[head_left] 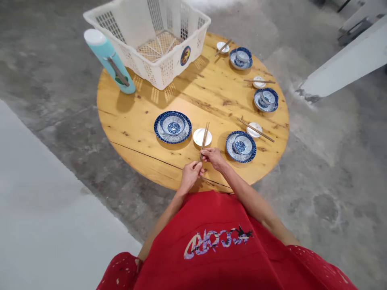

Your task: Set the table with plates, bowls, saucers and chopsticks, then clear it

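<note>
A pair of brown chopsticks (205,137) lies across a small white dish (198,137) near the table's front edge. My left hand (191,173) is closed around the lower ends of the chopsticks. Just above it, my right hand (213,156) pinches the same pair from the right side. To the left of the dish sits a blue-patterned plate (158,131) with a matching bowl (173,125) in it. Another blue-rimmed plate (241,159) with a bowl (243,144) stands to the right of my right hand.
A white plastic basket (163,74) stands at the back left of the round wooden table (208,90). Beside it is a tall light-blue container (110,60) with chopsticks at its side. More place settings with blue bowls (267,98) and white dishes (259,82) follow the right edge.
</note>
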A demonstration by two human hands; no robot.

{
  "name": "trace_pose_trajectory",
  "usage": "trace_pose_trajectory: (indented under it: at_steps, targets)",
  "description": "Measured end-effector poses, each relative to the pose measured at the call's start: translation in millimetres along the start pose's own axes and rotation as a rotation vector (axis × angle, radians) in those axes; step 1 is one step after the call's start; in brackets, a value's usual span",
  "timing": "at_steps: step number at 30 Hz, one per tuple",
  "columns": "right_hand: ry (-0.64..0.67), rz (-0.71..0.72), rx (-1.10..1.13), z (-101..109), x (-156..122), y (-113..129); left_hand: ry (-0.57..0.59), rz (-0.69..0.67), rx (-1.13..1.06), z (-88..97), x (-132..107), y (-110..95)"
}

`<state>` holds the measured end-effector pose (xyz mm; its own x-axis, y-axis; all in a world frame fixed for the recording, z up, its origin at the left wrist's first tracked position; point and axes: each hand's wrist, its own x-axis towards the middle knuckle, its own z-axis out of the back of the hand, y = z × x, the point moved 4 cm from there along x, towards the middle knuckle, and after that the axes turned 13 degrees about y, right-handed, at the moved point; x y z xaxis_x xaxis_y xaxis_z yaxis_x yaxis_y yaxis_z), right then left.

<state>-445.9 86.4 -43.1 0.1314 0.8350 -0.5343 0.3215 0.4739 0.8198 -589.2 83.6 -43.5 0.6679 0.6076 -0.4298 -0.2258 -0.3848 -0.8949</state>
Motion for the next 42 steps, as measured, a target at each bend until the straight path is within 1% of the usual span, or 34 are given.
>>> trace_pose_trajectory:
  at_steps: [3,8,15,19,26,31,42]
  targets:
    - [-0.020,-0.012,-0.036,0,8,4,0.016,0.016,0.027,0.4,6,5]
    - [-0.026,-0.018,-0.079,-2,17,8,0.005,-0.011,0.012,2.6,18,8]
    - [-0.002,-0.030,-0.119,0,21,-2,0.009,-0.012,0.001,4.8,28,12]
    - [0.008,-0.021,-0.158,4,25,-8,0.025,-0.009,0.010,5.5,29,16]
    - [0.002,-0.023,-0.161,9,29,-18,0.046,0.019,-0.063,5.1,28,21]
    - [-0.021,-0.030,-0.156,11,30,-17,0.031,0.039,-0.072,7.0,28,23]
    - [-0.048,-0.009,-0.136,12,34,-16,0.034,-0.001,-0.003,9.5,30,25]
